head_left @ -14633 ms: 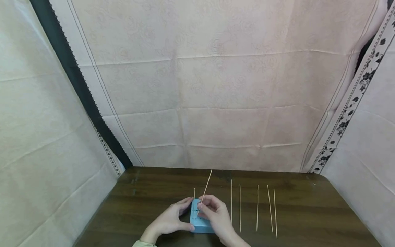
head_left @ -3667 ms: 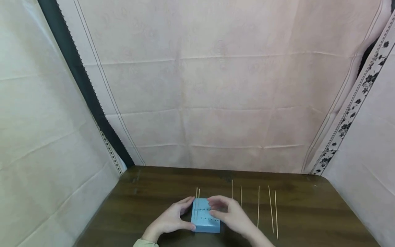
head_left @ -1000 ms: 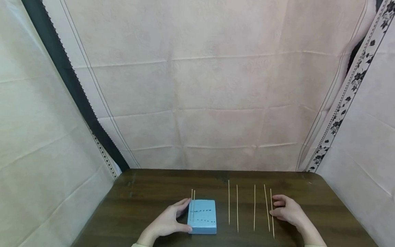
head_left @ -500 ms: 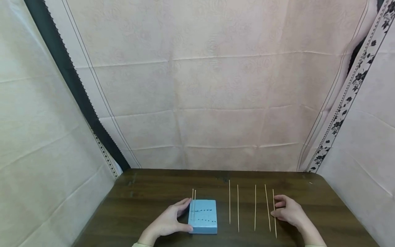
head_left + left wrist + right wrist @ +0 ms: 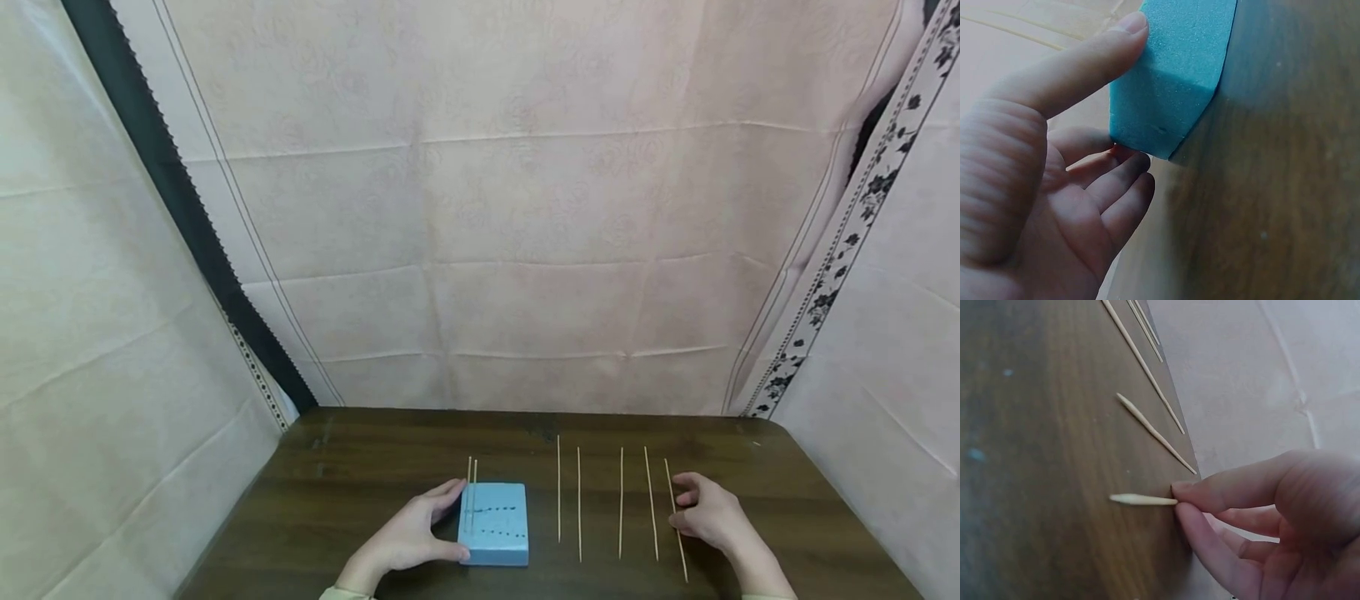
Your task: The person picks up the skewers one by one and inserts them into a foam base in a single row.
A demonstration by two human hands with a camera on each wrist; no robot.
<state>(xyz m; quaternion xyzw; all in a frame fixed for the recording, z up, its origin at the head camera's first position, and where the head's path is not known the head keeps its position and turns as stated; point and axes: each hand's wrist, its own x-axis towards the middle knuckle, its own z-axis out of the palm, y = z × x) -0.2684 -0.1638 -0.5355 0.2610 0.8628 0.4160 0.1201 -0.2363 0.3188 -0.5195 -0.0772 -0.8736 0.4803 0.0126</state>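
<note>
A light blue foam block (image 5: 504, 500), with rows of small dark holes on top, lies on the table. Two thin wooden skewers (image 5: 476, 471) stand in it along its left edge. My left hand (image 5: 405, 533) grips the block's left side, thumb at the near corner and fingers at the far one. At the right, my right hand (image 5: 712, 512) pinches the rightmost skewer (image 5: 1141, 500) between thumb and index finger. In the right wrist view its pointed end shows beyond the fingertips. The left wrist view shows the thumb (image 5: 1129, 31) against the block's side.
Several more skewers (image 5: 621, 504) lie roughly parallel on the dark wooden table (image 5: 375, 450), between the block and my right hand. Pale cloth (image 5: 525, 250) hangs behind the table's far edge and on both sides.
Since the oldest frame, a second skewer has come to stand in the block, and my right hand has moved right. In the last half second, the rightmost skewer's near end has swung right.
</note>
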